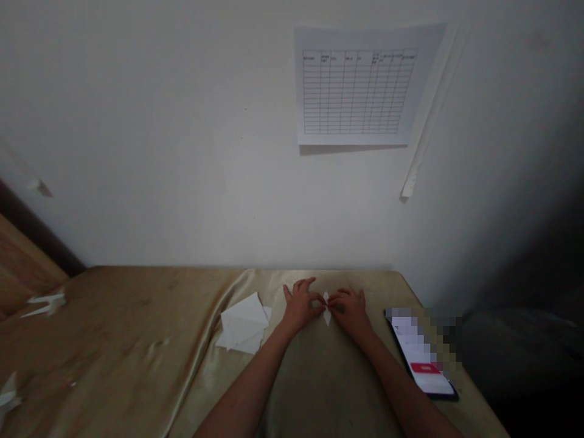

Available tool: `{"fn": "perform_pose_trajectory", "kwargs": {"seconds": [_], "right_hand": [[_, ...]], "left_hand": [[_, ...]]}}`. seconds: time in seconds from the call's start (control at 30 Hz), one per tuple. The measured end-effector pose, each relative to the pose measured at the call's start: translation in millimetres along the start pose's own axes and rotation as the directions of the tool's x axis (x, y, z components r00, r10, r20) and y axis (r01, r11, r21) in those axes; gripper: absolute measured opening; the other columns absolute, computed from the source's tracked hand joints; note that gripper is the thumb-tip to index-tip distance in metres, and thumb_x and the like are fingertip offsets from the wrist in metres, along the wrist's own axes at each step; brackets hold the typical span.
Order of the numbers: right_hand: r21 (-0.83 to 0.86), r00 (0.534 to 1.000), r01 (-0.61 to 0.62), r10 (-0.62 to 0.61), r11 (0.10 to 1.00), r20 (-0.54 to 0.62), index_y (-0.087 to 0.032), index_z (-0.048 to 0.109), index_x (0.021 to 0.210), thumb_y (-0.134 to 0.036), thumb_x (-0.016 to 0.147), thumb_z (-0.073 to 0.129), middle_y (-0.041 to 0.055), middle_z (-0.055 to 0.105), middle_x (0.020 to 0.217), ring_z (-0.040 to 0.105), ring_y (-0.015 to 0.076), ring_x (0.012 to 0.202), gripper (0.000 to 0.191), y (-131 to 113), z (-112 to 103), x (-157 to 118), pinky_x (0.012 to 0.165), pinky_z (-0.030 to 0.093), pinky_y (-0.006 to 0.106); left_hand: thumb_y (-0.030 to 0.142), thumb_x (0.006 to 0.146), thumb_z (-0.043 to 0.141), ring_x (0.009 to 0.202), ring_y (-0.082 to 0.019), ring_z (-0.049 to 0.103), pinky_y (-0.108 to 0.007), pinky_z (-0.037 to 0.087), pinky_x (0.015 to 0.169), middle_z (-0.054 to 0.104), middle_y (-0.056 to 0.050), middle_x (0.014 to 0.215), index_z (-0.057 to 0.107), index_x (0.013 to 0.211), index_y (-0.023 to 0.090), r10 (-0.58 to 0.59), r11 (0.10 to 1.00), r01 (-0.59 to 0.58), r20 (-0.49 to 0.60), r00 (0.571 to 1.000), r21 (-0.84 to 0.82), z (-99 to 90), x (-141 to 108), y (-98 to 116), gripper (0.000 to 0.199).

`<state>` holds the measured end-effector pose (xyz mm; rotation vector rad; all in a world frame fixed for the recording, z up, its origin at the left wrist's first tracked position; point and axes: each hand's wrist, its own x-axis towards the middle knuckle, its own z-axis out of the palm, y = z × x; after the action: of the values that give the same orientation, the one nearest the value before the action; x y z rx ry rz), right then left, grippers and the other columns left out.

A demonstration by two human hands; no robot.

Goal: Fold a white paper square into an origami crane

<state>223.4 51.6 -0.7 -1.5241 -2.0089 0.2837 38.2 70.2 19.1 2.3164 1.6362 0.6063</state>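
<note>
A small white piece of folded paper [327, 317], narrow and pointed at both ends, stands between my hands near the back of the table. My left hand [302, 305] pinches its left side with thumb and forefinger, the other fingers raised and spread. From the right, my right hand [350, 309] grips the paper the same way, fingertips close to those of the left. The fingertips cover the middle of the paper. Left of my left hand lies a loose pile of white paper sheets [244, 323].
A phone [422, 356] with a lit screen lies at the right edge of the cloth-covered table [150, 304]. Folded white paper shapes [48, 303] rest at the far left. A white wall [182, 152] with a printed table sheet [356, 91] rises behind.
</note>
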Motion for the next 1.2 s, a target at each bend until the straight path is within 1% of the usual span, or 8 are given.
{"fn": "perform_pose_trajectory", "kwargs": {"seconds": [0.13,0.3,0.4,0.47,0.6,0.8,1.0,1.2], "right_hand": [[0.050,0.999,-0.024,0.022,0.998,0.041,-0.033,0.075,0.092,-0.029,0.086,0.055,0.0019,0.074,0.110,0.052,0.0279,0.121,0.021,4,-1,-1,0.110,0.005,0.069],[0.082,0.996,-0.038,0.031,0.996,0.087,-0.033,0.075,0.093,-0.026,0.083,0.055,0.0023,0.073,0.113,0.050,0.0290,0.125,0.024,8,-4,0,0.109,0.004,0.070],[0.091,0.993,-0.042,0.031,0.995,0.116,-0.034,0.075,0.095,-0.026,0.082,0.056,0.0017,0.072,0.115,0.049,0.0293,0.125,0.024,9,-6,1,0.109,0.006,0.070],[0.084,0.992,-0.042,0.032,0.996,0.126,-0.034,0.075,0.096,-0.027,0.082,0.056,0.0023,0.072,0.115,0.050,0.0291,0.124,0.025,9,-7,1,0.109,0.007,0.070],[0.059,0.993,-0.024,0.017,0.998,0.115,-0.035,0.075,0.095,-0.025,0.082,0.057,0.0017,0.072,0.113,0.051,0.0276,0.123,0.025,10,-7,1,0.109,0.010,0.069],[0.070,0.993,-0.026,0.018,0.997,0.119,-0.034,0.074,0.094,-0.023,0.084,0.055,0.0011,0.071,0.114,0.050,0.0271,0.124,0.024,11,-4,0,0.109,0.009,0.070],[0.015,0.997,-0.007,0.006,1.000,0.082,-0.029,0.068,0.098,-0.024,0.091,0.048,0.0022,0.068,0.117,0.050,0.0244,0.121,0.022,0,-2,-4,0.111,0.010,0.066],[-0.096,0.999,0.010,-0.004,0.995,0.054,-0.024,0.063,0.098,-0.022,0.094,0.043,0.0058,0.066,0.116,0.047,0.0271,0.126,0.020,-8,4,-5,0.113,0.012,0.066]], "left_hand": [[0.038,0.075,0.077,0.144,-0.034,0.027,-0.077,-0.002,0.110,0.043,0.004,0.152,0.077,0.091,0.042,0.009,1.000,-0.009,0.033,0.999,0.011,-4.9,0,-1,0.016],[0.034,0.072,0.077,0.145,-0.036,0.025,-0.079,-0.002,0.108,0.044,0.003,0.152,0.075,0.097,0.045,-0.019,1.000,0.019,0.094,0.995,0.000,-9.1,0,-2,0.027],[0.037,0.071,0.077,0.146,-0.037,0.024,-0.079,-0.001,0.107,0.043,0.002,0.152,0.074,0.101,0.045,-0.039,0.999,0.041,0.112,0.993,-0.010,-9.7,-1,-2,0.031],[0.040,0.072,0.077,0.146,-0.036,0.023,-0.079,-0.001,0.107,0.042,0.002,0.153,0.073,0.102,0.045,-0.036,0.999,0.037,0.114,0.993,-0.007,-10.0,-1,-2,0.031],[0.044,0.074,0.076,0.146,-0.037,0.022,-0.080,-0.001,0.106,0.042,0.003,0.153,0.073,0.100,0.046,-0.024,1.000,0.024,0.116,0.993,-0.003,-10.0,-2,-5,0.026],[0.049,0.077,0.075,0.145,-0.035,0.024,-0.081,-0.002,0.105,0.044,0.004,0.151,0.073,0.099,0.046,-0.011,1.000,0.011,0.078,0.997,-0.006,-5.8,-1,-11,0.021],[0.045,0.080,0.074,0.145,-0.034,0.025,-0.081,0.000,0.106,0.045,0.004,0.151,0.073,0.099,0.045,-0.003,1.000,0.002,0.071,0.997,0.008,-1.9,0,-13,0.019],[0.042,0.080,0.074,0.144,-0.032,0.026,-0.078,0.001,0.109,0.047,0.005,0.149,0.072,0.101,0.044,0.037,0.999,-0.036,0.075,0.997,-0.011,-0.5,1,-14,0.021]]}}
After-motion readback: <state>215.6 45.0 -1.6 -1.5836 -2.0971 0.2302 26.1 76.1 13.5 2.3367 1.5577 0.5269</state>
